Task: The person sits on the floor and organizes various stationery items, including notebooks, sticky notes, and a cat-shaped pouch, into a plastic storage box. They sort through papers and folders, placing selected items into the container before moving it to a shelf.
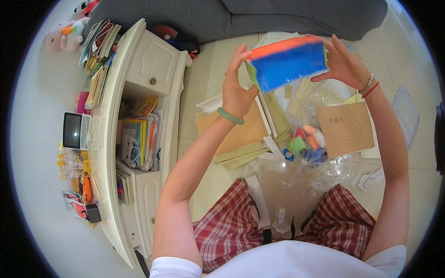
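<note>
Up in front of me, between both hands, is a blue and orange box-shaped thing (291, 64) with a green edge at its left end; its exact kind is unclear. My left hand (238, 85), with a green bangle at the wrist, grips the left end between thumb and fingers. At the right end, my right hand (346, 64) holds the edge, its thumb low and its fingers partly behind the top. Below lie a brown-covered notebook (346, 129), tan card sheets (245, 132) and a clear plastic bag (320, 150) among small coloured pieces.
A white cabinet (157, 62) stands on the left, with books on its shelves and a small dark-screened device (73, 129) on top. A grey sofa (278, 18) is at the far side. Paper scraps (371, 178) and a translucent sheet (406, 116) lie on the tiled floor.
</note>
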A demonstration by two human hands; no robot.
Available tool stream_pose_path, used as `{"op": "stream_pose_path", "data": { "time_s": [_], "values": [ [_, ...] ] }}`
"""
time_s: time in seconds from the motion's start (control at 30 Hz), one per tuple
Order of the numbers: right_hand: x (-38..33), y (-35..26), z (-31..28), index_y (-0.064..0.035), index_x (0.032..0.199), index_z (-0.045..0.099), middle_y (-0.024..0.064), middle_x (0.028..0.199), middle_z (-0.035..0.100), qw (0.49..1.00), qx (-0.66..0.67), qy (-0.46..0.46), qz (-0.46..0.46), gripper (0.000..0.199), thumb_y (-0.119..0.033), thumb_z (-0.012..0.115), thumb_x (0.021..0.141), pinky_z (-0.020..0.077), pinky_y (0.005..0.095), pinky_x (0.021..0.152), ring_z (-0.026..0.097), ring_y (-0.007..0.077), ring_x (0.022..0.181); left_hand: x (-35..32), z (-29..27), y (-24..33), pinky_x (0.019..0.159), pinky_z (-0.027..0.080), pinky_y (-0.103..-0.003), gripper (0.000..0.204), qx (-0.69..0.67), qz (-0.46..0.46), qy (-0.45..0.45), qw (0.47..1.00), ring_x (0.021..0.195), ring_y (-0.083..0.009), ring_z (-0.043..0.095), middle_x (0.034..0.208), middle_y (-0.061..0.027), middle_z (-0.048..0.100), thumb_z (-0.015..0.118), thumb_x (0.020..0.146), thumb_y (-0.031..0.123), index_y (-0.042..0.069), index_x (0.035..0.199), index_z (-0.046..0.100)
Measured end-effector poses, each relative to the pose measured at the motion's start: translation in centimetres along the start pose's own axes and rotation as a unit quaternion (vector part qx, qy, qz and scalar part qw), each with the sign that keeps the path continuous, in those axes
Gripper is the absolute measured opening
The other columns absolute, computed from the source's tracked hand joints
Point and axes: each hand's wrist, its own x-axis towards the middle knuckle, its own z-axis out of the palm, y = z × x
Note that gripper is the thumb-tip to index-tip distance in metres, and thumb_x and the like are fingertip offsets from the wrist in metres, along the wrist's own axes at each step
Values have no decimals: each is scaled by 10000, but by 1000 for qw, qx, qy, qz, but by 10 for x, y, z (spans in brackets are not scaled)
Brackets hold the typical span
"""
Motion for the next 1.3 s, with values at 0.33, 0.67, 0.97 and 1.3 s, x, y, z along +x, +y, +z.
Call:
{"op": "stream_pose_path", "data": {
  "time_s": [0.33, 0.67, 0.97, 1.3],
  "values": [
    [12, 1, 17, -48, 1355, 381, 119, 1314, 460, 967, -202, 104, -117, 690, -213, 709, 771, 436, 273, 944, 498, 183, 1161, 0, 7, 18, 983, 395, -406, 711, -44, -47, 15, 998, 1263, -312, 393, 1408, -155, 323, 647, 694, -88, 124, 1315, 373],
    [19, 10, 10, -161, 1406, 309, 116, 1318, 460, 834, -442, 152, -293, 815, -272, 753, 732, 416, 339, 967, 503, 207, 1159, 3, 17, 15, 873, 462, -353, 930, -287, -291, -28, 912, 1161, -227, 468, 1287, -142, 428, 746, 761, 183, 90, 1437, 115],
    [13, 7, 15, -167, 1363, 365, 80, 1223, 533, 855, -452, 147, -205, 790, -281, 781, 700, 431, 324, 934, 501, 195, 1144, 3, 19, 1, 905, 502, -345, 874, -248, -215, -14, 945, 1180, -229, 450, 1345, -138, 362, 725, 738, 20, 54, 1420, 179],
    [8, 6, 4, -219, 1386, 317, 100, 1336, 444, 807, -520, 148, -236, 827, -285, 778, 703, 418, 415, 991, 459, 283, 1212, 11, 13, 19, 977, 395, -389, 586, -337, -254, -21, 906, 1246, -215, 391, 1368, -102, 358, 442, 936, 434, 95, 1388, 287]
  ]
}}
